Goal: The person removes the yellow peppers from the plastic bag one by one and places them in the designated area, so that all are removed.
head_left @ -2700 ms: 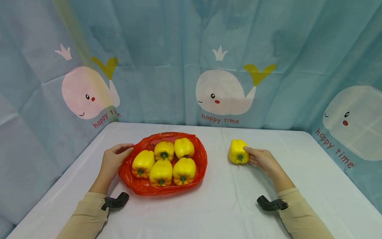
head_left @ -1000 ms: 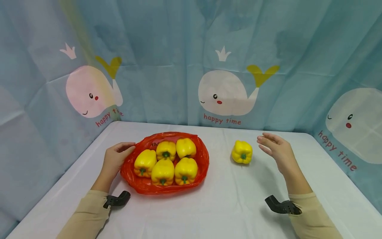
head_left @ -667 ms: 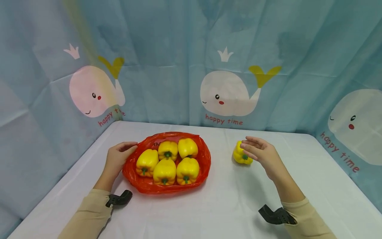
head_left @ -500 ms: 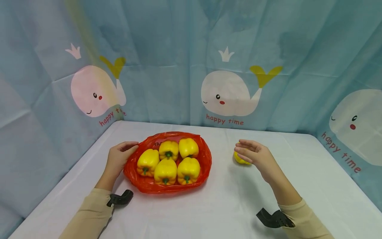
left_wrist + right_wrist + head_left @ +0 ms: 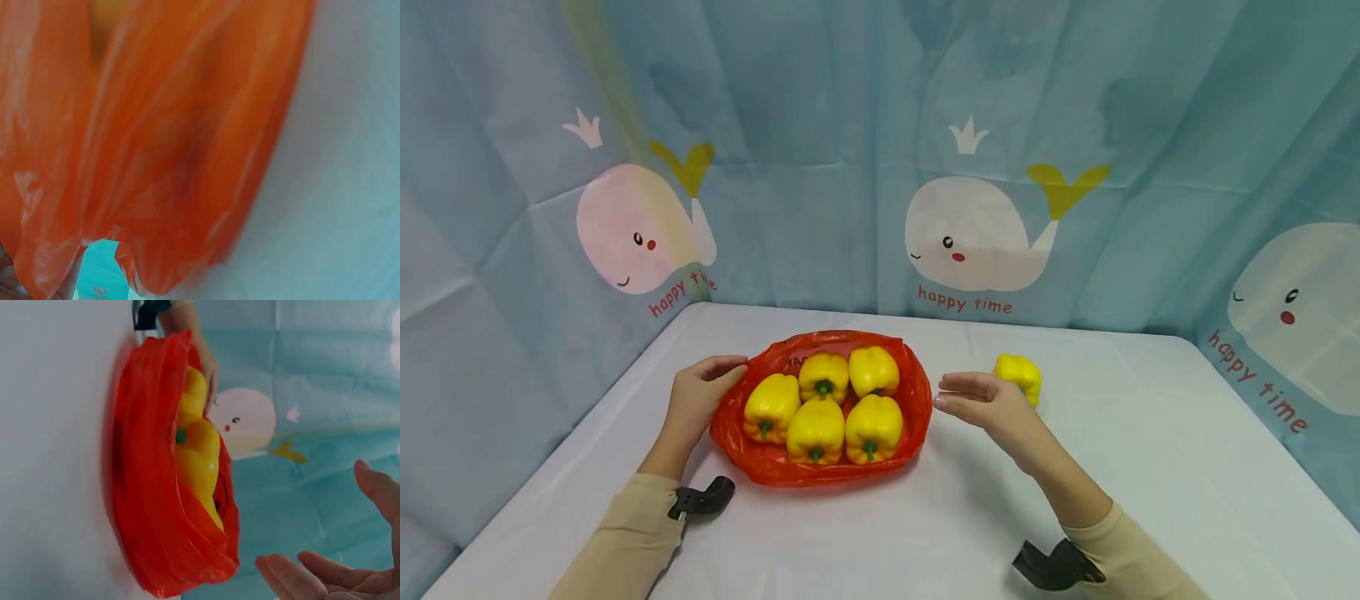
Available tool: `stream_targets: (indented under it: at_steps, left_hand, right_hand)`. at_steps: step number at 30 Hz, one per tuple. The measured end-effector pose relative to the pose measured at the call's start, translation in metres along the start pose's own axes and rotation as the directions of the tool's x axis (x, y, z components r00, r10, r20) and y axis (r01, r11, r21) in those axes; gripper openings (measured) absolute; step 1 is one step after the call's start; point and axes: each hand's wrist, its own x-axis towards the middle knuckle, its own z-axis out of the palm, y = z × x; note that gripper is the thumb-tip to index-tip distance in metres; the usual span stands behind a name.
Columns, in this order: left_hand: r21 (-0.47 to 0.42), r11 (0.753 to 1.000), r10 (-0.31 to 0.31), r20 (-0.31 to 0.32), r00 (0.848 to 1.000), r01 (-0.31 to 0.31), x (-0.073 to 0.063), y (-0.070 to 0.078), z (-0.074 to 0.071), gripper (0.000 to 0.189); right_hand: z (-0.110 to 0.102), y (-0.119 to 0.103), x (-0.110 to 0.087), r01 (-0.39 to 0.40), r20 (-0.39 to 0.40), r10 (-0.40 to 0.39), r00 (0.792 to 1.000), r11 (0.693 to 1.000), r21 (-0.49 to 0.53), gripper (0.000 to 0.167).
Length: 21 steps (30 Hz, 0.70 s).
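A red plastic bag [image 5: 752, 467] lies on the table with its mouth spread wide and several yellow bell peppers [image 5: 816, 432] inside. My left hand [image 5: 696, 396] pinches the bag's left rim between thumb and fingers; in the left wrist view the bag's side [image 5: 162, 162] fills much of the picture. Just off the right rim, my right hand [image 5: 996, 410] hovers with relaxed, extended fingers and holds nothing. The right wrist view shows that hand's fingers [image 5: 312, 575] apart from the bag. Behind the right hand sits a lone yellow bell pepper [image 5: 1021, 375], partly covered by it.
A white cloth [image 5: 850, 542] covers the table. Blue curtains [image 5: 820, 242] with whale prints hang along its back and sides. A black wrist mount [image 5: 702, 497] is strapped on the left forearm, another mount [image 5: 1056, 565] on the right.
The right hand let go of the lone pepper, drew back to the right, then swept left past it towards the bag's right rim. The left hand stayed at the bag's left rim.
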Motion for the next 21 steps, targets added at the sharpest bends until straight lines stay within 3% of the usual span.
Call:
stream_targets:
  at_steps: [8, 21]
  left_hand:
    - [0.006, 1.0, -0.001, -0.003, 1.0, 0.001, 0.001, 0.001, 0.0, 0.052]
    - [0.001, 1.0, 0.007, -0.006, 1.0, -0.007, 0.001, -0.001, 0.001, 0.052]
  right_hand:
    - [0.024, -0.006, 0.005, -0.013, 0.04, 0.012, 0.999, 1.0, 0.016, 0.056]
    - [0.067, -0.008, 0.016, 0.043, -0.038, -0.049, 0.998, 0.99, -0.135, 0.062]
